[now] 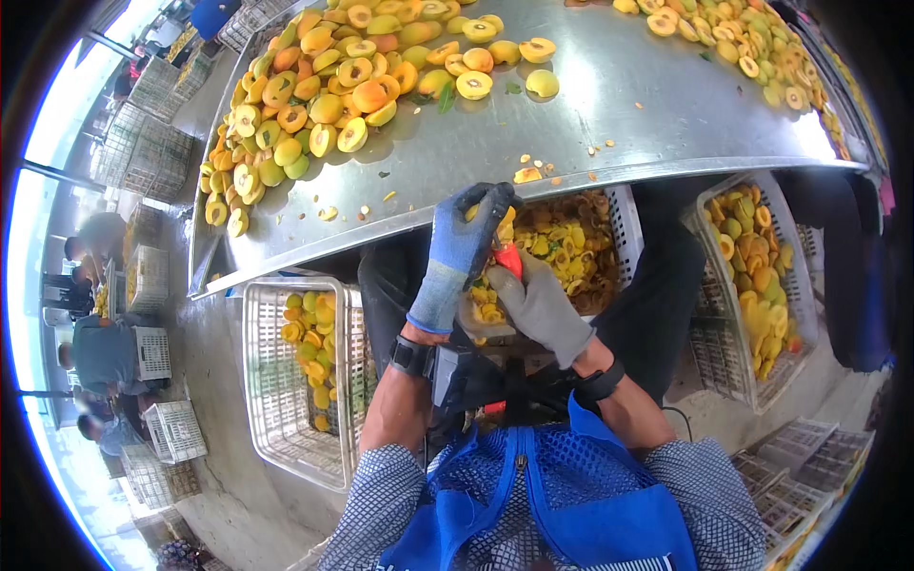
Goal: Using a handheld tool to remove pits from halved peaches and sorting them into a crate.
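Observation:
My left hand (465, 238), in a blue and dark grey glove, is closed around a yellow peach piece (506, 228) just past the table's near edge. Its fingers cover most of the fruit. Close beside it, my right hand (541, 306), in a pale grey glove, grips a small tool with a red handle (509, 259). The tool's working end is hidden at the fruit. Below both hands, between my knees, sits a white crate (625, 233) holding many yellow and browning peach pieces (566, 247).
A metal table (447, 157) spans the front, with heaps of peach halves (328, 90) at left and more peach halves (743, 48) far right. White crates with fruit stand on my left (271, 419) and right (724, 352). Other people (119, 352) work among crates at far left.

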Demonstrator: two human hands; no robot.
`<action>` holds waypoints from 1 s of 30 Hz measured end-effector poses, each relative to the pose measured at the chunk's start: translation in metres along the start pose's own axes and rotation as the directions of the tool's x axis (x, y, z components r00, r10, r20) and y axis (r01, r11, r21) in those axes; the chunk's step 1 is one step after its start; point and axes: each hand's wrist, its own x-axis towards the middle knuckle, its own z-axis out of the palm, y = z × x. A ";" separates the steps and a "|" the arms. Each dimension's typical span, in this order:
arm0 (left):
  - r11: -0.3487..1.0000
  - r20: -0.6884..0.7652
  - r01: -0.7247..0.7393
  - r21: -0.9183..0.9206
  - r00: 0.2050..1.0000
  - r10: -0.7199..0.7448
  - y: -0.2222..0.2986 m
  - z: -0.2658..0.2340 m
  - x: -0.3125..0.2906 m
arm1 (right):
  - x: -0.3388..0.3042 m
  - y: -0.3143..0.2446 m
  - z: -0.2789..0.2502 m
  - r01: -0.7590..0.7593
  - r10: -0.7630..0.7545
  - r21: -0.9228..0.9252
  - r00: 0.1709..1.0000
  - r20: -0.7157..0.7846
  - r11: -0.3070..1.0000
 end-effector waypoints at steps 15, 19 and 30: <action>0.985 0.081 -0.171 0.024 0.982 0.169 -0.004 -0.001 0.004 | 0.000 -0.004 -0.013 -0.133 0.120 0.103 0.985 0.124 0.986; 0.968 0.013 -0.240 0.068 0.971 0.240 -0.003 0.005 -0.008 | -0.001 -0.015 -0.020 -0.470 0.378 0.269 0.865 0.329 0.841; 0.981 0.072 -0.096 0.166 0.994 0.085 0.005 0.005 0.001 | -0.003 -0.010 -0.004 -0.214 0.202 0.137 0.975 0.096 0.967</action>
